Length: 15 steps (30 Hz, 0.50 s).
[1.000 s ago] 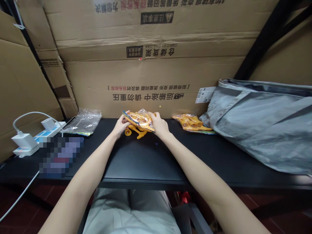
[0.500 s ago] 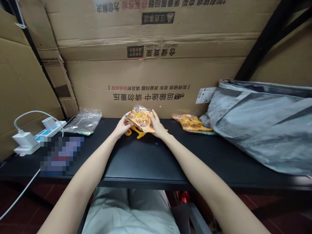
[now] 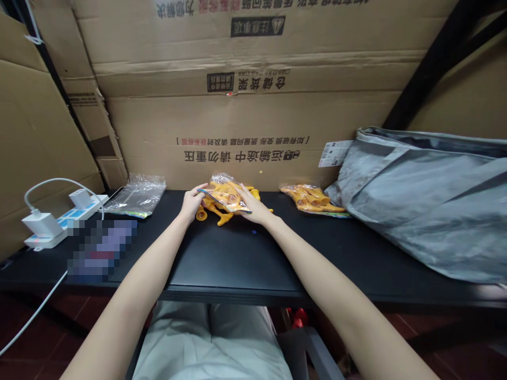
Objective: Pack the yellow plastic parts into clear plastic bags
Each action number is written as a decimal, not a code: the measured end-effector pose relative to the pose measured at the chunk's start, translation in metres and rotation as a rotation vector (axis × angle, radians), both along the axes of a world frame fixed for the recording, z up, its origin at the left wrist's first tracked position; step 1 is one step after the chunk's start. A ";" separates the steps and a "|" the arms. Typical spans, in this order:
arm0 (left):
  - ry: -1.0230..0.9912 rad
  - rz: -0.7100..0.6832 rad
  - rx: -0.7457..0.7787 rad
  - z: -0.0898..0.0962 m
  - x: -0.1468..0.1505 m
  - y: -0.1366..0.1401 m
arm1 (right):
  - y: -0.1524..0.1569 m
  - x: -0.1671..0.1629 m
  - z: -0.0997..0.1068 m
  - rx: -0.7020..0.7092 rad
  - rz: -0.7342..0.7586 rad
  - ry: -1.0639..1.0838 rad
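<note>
Between my hands is a clear plastic bag (image 3: 227,196) with yellow-orange plastic pieces inside. My left hand (image 3: 192,203) pinches the bag's left corner. Along its right side lies my right hand (image 3: 252,206), fingers closed over the edge. Loose yellow pieces (image 3: 224,217) lie on the black table (image 3: 237,258) under and behind the bag, partly covered by it; one at the left has a round cup-like end. What exactly the pieces are, I cannot tell.
To the right lies another bag of yellow pieces (image 3: 311,199), beside a big grey fabric bag (image 3: 420,206). Flat clear bags (image 3: 137,198) lie at the left, near a white power strip (image 3: 65,221) with cables. Cardboard (image 3: 245,119) walls the table's back. A small blue bit (image 3: 254,232) lies in front.
The bag has tipped flatter and lower, its front edge now facing me. My left hand has shifted slightly left, and more loose yellow pieces show behind the bag at the right.
</note>
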<state>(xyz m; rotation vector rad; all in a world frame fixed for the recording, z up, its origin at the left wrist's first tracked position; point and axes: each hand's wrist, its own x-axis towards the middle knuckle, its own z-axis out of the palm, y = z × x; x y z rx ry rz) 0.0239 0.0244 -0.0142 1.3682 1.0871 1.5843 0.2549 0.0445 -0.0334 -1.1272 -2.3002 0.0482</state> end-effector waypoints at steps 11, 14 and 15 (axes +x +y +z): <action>-0.271 0.060 0.021 0.003 -0.001 0.006 | -0.034 -0.029 0.021 0.230 0.039 -0.060; -0.277 0.065 0.052 0.002 0.000 0.008 | -0.035 -0.029 0.020 0.281 0.076 -0.093; -0.273 0.067 0.061 0.002 0.000 0.008 | -0.034 -0.029 0.019 0.309 0.078 -0.101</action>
